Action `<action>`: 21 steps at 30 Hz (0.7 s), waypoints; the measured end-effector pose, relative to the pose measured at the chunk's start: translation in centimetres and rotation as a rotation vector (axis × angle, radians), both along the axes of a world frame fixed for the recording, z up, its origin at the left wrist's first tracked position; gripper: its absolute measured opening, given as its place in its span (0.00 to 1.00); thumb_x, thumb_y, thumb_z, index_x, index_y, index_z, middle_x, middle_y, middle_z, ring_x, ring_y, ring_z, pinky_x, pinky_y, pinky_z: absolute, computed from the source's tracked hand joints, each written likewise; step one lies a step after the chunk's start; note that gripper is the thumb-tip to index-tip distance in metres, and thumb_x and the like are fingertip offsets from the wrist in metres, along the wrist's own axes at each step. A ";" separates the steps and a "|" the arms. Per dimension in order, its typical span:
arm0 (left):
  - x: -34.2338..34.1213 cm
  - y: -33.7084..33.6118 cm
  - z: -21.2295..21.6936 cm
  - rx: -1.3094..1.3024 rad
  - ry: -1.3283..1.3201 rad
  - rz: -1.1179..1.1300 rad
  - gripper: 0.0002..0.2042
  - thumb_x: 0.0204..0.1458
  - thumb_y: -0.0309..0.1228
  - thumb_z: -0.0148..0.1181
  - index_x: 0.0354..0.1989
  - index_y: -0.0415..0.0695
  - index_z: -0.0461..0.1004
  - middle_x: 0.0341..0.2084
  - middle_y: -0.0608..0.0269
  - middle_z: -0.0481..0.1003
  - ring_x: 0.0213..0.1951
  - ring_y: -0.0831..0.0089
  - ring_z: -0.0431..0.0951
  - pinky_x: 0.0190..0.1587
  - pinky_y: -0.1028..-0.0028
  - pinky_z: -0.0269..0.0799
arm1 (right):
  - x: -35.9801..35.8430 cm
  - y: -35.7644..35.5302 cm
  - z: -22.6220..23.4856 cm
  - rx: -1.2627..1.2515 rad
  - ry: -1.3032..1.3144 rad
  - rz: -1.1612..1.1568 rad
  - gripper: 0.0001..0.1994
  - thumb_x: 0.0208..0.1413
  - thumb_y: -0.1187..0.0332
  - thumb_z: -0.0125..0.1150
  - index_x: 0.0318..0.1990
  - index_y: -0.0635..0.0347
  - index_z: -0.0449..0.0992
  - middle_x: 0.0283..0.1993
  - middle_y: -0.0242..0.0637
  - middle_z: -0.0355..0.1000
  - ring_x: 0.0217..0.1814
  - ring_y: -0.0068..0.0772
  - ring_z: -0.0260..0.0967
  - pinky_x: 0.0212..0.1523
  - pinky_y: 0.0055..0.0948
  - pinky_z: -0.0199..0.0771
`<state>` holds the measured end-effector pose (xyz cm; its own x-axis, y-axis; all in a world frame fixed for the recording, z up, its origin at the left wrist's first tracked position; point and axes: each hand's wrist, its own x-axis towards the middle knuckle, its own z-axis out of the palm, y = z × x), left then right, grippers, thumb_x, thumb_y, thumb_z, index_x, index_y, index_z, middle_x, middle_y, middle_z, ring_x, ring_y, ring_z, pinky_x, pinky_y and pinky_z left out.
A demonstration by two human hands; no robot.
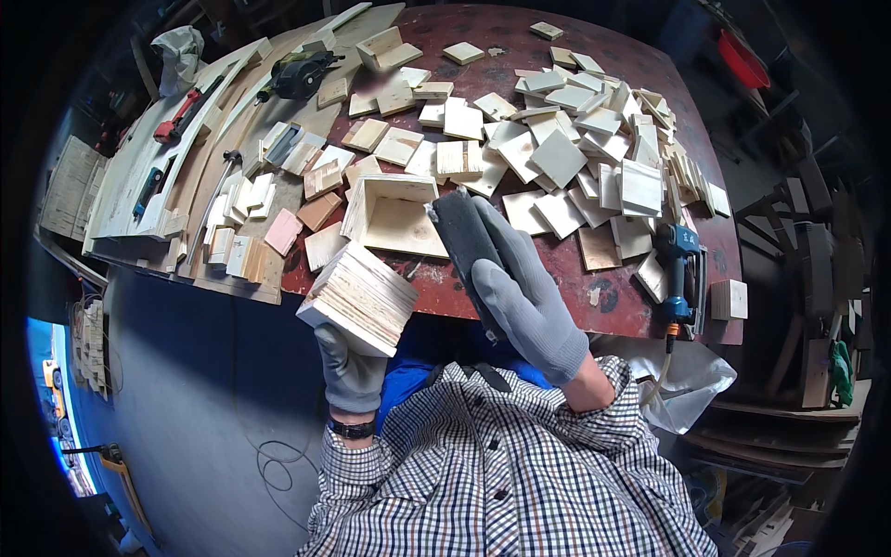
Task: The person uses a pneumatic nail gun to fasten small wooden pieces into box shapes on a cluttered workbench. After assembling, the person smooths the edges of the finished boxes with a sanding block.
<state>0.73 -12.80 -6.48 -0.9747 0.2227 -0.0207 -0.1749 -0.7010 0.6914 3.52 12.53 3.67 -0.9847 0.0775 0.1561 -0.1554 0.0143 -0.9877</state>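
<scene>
My left hand, in a grey glove, is closed under a small pale wooden box and holds it tilted just off the table's front edge. Rough wood grain shows on its near side; its inside is hidden. My right hand, gloved too, wraps round a long dark sanding block, held slanting beside the box and apart from it. Just beyond them, an open-sided wooden box rests on the red table.
Many loose square wood pieces cover the table's middle and right. A blue nail gun with a hose stands at the right edge. At left are boards, a red-handled tool, a hammer and a dark power tool.
</scene>
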 end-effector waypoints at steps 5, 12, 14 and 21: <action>1.3 2.6 0.2 -0.090 0.078 -0.095 0.48 0.56 0.61 0.65 0.77 0.47 0.52 0.71 0.58 0.63 0.71 0.61 0.64 0.74 0.57 0.62 | -2.6 -1.0 0.6 0.311 0.071 0.071 0.34 0.70 0.54 0.53 0.77 0.64 0.57 0.57 0.57 0.65 0.60 0.51 0.64 0.66 0.43 0.64; -1.0 1.0 0.9 -0.097 -0.078 0.034 0.38 0.66 0.57 0.56 0.75 0.44 0.56 0.68 0.58 0.67 0.69 0.65 0.67 0.72 0.62 0.63 | 2.9 -2.7 -0.3 0.168 0.116 0.190 0.33 0.68 0.61 0.55 0.76 0.65 0.58 0.62 0.55 0.64 0.65 0.48 0.64 0.67 0.42 0.64; -1.0 0.7 -0.1 0.114 -0.072 -0.028 0.40 0.63 0.59 0.59 0.76 0.47 0.57 0.70 0.56 0.66 0.71 0.60 0.65 0.75 0.53 0.58 | 1.3 -2.3 -0.9 0.055 0.088 -0.002 0.32 0.69 0.61 0.54 0.77 0.64 0.57 0.61 0.52 0.65 0.63 0.45 0.65 0.67 0.39 0.64; 1.7 3.2 1.3 0.040 -0.043 -0.166 0.43 0.61 0.60 0.59 0.77 0.47 0.54 0.72 0.56 0.62 0.72 0.59 0.63 0.75 0.53 0.60 | -2.0 -1.9 -0.2 0.540 0.228 -0.091 0.32 0.67 0.57 0.57 0.74 0.64 0.61 0.56 0.60 0.65 0.58 0.58 0.65 0.62 0.47 0.66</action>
